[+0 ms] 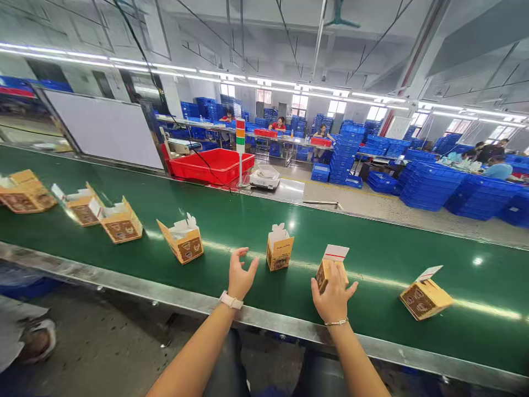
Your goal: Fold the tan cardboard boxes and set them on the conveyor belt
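My left hand (242, 275) hovers over the green conveyor belt (231, 218), fingers apart and nothing in them. Just right of it stands an upright small carton (280, 255), brown and yellow, with its white-lined flaps raised. My right hand (334, 292) lies with spread fingers on top of another carton (322, 275), touching it and hiding much of it. That carton's white flap with a red strip (336, 252) sticks up behind my fingers. Left of my left hand is an open carton (184, 242) with its flaps up. A tilted carton (425, 300) with one raised flap lies farther right.
More open cartons (122, 223) sit along the belt's left part. The belt's metal edge (198, 300) runs in front of me. Beyond it are a red tub (215, 165), a signal light (240, 138), a scale (265, 176) and stacked blue crates (430, 184). Several people work farther back.
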Demonstrator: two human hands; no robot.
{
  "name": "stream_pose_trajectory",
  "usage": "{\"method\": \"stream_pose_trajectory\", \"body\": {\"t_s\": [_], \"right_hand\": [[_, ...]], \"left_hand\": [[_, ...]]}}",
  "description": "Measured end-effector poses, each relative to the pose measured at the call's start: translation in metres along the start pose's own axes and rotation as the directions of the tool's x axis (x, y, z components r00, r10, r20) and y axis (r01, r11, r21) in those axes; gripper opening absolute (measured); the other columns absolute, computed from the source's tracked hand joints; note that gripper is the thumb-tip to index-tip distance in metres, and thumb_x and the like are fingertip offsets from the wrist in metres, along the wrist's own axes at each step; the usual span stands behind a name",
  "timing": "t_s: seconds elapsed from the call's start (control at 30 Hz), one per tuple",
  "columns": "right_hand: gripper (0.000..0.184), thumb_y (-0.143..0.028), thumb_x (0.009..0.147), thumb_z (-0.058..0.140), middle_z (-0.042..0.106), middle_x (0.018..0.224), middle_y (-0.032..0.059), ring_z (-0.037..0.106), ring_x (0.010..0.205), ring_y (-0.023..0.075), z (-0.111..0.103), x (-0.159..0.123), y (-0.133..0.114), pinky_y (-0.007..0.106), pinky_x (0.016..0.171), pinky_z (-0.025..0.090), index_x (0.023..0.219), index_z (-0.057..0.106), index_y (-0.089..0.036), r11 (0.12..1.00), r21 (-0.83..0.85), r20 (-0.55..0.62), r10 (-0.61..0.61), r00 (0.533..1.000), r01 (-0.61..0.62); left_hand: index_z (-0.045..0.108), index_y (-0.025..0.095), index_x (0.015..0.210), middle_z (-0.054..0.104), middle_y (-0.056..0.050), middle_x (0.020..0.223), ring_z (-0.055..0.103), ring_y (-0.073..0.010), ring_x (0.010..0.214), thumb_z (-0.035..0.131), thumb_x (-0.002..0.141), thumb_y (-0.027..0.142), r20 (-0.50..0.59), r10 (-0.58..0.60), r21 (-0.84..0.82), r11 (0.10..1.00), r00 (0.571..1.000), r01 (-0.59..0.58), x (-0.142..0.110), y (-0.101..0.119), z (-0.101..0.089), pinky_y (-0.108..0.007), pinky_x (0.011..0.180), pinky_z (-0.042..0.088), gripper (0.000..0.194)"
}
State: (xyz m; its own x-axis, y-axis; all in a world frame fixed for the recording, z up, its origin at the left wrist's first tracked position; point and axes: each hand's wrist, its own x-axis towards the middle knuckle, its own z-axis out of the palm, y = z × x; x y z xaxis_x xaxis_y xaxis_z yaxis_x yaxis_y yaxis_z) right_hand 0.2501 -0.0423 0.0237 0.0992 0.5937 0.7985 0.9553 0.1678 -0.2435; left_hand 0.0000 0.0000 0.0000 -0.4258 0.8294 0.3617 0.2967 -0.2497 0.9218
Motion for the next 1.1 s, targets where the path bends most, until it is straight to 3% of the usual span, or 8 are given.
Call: {"method": "stream_pose_trajectory", "body": {"t_s": [0.2, 0.4, 0.57, 0.7, 0.8, 0.9, 1.0, 1.1], "right_hand": [[0.054, -0.026, 0.085, 0.052, 0.049, 0.132, 0.0138, 0.046, 0.125, 0.0291, 0.006, -0.007, -0.020, 0.054, 0.101, 0.039, 0.136, 0.035, -0.023, 0.855, 0.479, -0.045, -0.200, 0.979, 0.197], [0.059, -0.044, 0.082, 0.056, 0.047, 0.135, 0.0137, 0.046, 0.125, 0.0284, 0.054, 0.009, -0.016, 0.050, 0.099, 0.042, 0.134, 0.039, -0.023, 0.672, 0.682, 0.295, 0.109, 0.949, -0.289], [0.079, -0.057, 0.069, 0.064, 0.053, 0.128, 0.0139, 0.056, 0.107, 0.0272, 0.076, 0.025, -0.003, 0.045, 0.085, 0.048, 0.135, 0.038, -0.023, 0.467, 0.716, 0.496, 0.182, 0.849, -0.518], [0.064, -0.059, 0.073, 0.059, 0.063, 0.088, 0.0057, 0.057, 0.078, 0.0192, 0.078, 0.022, 0.003, 0.036, 0.073, 0.048, 0.122, 0.048, -0.019, 0.369, 0.775, 0.445, 0.258, 0.858, -0.513], [0.059, -0.062, 0.075, 0.053, 0.062, 0.106, 0.0095, 0.057, 0.093, 0.0215, 0.077, 0.024, 0.005, 0.036, 0.078, 0.047, 0.117, 0.052, -0.020, 0.361, 0.763, 0.392, 0.402, 0.828, -0.537], [0.058, -0.067, 0.077, 0.046, 0.061, 0.117, 0.0107, 0.058, 0.102, 0.0241, 0.079, 0.027, 0.001, 0.037, 0.078, 0.048, 0.114, 0.056, -0.022, 0.278, 0.754, 0.492, 0.361, 0.792, -0.595], [0.055, -0.067, 0.078, 0.046, 0.067, 0.104, 0.0089, 0.062, 0.094, 0.0239, 0.078, 0.019, -0.011, 0.036, 0.074, 0.050, 0.105, 0.060, -0.021, 0.226, 0.764, 0.551, 0.261, 0.793, -0.605], [0.048, -0.062, 0.081, 0.047, 0.068, 0.093, 0.0077, 0.063, 0.080, 0.0208, 0.073, -0.001, -0.022, 0.035, 0.070, 0.051, 0.100, 0.062, -0.021, 0.296, 0.781, 0.509, 0.209, 0.835, -0.550]], "left_hand": [[0.041, 0.021, 0.128, 0.046, -0.014, 0.135, 0.044, -0.0327, 0.126, 0.076, 0.060, 0.034, 0.214, 0.191, -0.054, 0.981, 0.958, -0.184, 0.012, 0.005, 0.047, -0.052, 0.106, 0.034, 0.078], [0.050, 0.021, 0.118, 0.057, -0.011, 0.122, 0.055, -0.0269, 0.114, 0.065, 0.073, 0.028, 0.315, 0.336, -0.130, 0.942, 0.888, -0.310, 0.016, 0.006, 0.067, -0.047, 0.099, 0.042, 0.048], [0.055, 0.020, 0.101, 0.061, -0.007, 0.100, 0.061, -0.0213, 0.093, 0.062, 0.072, 0.025, 0.205, 0.258, -0.083, 0.966, 0.944, -0.246, 0.019, 0.006, 0.070, -0.038, 0.082, 0.049, 0.030], [0.051, 0.019, 0.085, 0.050, 0.002, 0.068, 0.052, -0.0130, 0.058, 0.055, 0.078, 0.029, -0.084, 0.078, -0.080, 0.993, 0.993, -0.085, 0.009, 0.004, 0.064, -0.027, 0.057, 0.046, 0.013], [0.050, 0.020, 0.085, 0.051, 0.001, 0.070, 0.052, -0.0127, 0.059, 0.053, 0.081, 0.031, -0.164, 0.206, -0.086, 0.971, 0.965, -0.222, -0.020, 0.008, 0.060, -0.025, 0.057, 0.045, 0.012], [0.054, 0.020, 0.098, 0.062, -0.006, 0.088, 0.061, -0.0181, 0.080, 0.052, 0.083, 0.030, 0.080, 0.494, -0.059, 0.870, 0.866, -0.490, -0.055, 0.018, 0.063, -0.030, 0.070, 0.049, 0.018], [0.046, 0.019, 0.126, 0.059, -0.016, 0.122, 0.057, -0.0273, 0.112, 0.056, 0.080, 0.031, 0.312, 0.609, 0.022, 0.763, 0.729, -0.646, -0.074, 0.023, 0.067, -0.040, 0.087, 0.047, 0.048], [0.035, 0.018, 0.136, 0.048, -0.020, 0.136, 0.047, -0.0325, 0.125, 0.058, 0.080, 0.032, 0.296, 0.564, 0.183, 0.759, 0.771, -0.625, -0.071, 0.017, 0.063, -0.045, 0.090, 0.043, 0.062]]}}
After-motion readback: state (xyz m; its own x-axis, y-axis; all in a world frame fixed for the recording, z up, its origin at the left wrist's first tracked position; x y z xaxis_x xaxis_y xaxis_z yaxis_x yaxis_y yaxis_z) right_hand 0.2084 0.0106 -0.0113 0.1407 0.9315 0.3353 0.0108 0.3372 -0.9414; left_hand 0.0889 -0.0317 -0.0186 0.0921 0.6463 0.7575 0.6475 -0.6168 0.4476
